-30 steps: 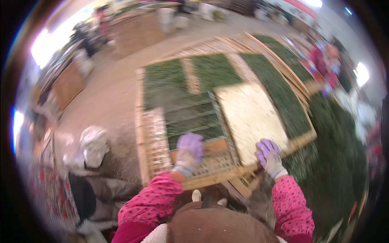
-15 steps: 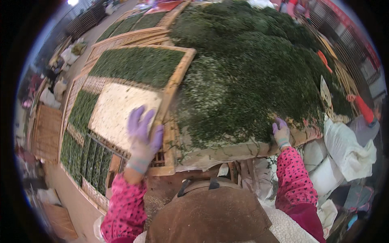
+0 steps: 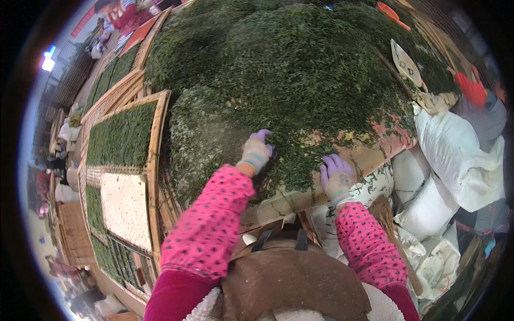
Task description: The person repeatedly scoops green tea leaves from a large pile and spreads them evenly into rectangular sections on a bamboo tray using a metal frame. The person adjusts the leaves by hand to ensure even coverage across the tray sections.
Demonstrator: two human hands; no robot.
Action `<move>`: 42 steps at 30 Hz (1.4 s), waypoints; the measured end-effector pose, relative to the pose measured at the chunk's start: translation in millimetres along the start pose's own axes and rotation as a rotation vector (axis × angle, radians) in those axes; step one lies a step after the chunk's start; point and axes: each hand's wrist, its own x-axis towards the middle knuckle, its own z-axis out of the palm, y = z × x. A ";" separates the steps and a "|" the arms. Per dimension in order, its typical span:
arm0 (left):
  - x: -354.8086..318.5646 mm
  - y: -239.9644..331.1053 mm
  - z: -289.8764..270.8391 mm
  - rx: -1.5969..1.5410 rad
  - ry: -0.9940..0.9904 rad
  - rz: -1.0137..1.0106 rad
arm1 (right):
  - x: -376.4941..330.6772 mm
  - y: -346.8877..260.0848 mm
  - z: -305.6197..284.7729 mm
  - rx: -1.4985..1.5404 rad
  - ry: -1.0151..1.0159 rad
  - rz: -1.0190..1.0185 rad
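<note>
The left hand (image 3: 259, 148) and right hand (image 3: 337, 175) wear purple gloves (image 3: 335, 186) fading to whitish grey, with blue-green bands (image 3: 254, 161); the sleeves (image 3: 211, 222) are hot pink — spotted dark — and deep magenta higher up. The apron (image 3: 289, 278) is brown, the heap (image 3: 300, 69) dark green, the frame (image 3: 156, 134) tan, the board (image 3: 125, 206) cream flecked darker, the sacks (image 3: 463, 158) white, the scoop (image 3: 402, 24) orange-red.

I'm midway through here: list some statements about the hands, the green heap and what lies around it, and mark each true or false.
1. The left hand is at the green heap. True.
2. Both hands are bare. False: both wear purple-and-white gloves.
3. The pale board lies right of the heap. False: the pale board is on its left.
4. The right hand is near the heap's front edge. True.
5. The sleeves are plain white. False: the sleeves are pink with dark spots.
</note>
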 end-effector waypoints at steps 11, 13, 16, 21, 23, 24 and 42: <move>-53.4 31.0 -146.1 -0.453 -0.184 -0.035 | 100.8 -19.5 -51.2 0.456 -0.010 -0.005; -73.3 -7.5 -141.7 0.205 0.098 0.188 | 139.5 -37.7 -56.8 0.468 0.022 -0.197; -117.7 -65.7 -147.1 -0.109 0.101 0.084 | 187.4 -75.2 -51.4 0.199 -0.255 -0.273; -224.5 -106.0 -145.9 -0.457 0.139 -0.185 | 254.6 -138.9 -2.1 -0.603 -0.746 -0.485; -265.4 -107.7 -139.3 -0.615 0.185 -0.276 | 273.7 -155.8 21.3 -0.688 -0.865 -0.485; -283.9 -107.0 -133.9 -0.663 0.200 -0.344 | 282.8 -162.9 32.3 -0.692 -0.880 -0.498; -313.9 -116.5 -104.5 -0.860 0.183 -0.305 | 265.2 -106.9 3.3 0.048 -0.470 -0.356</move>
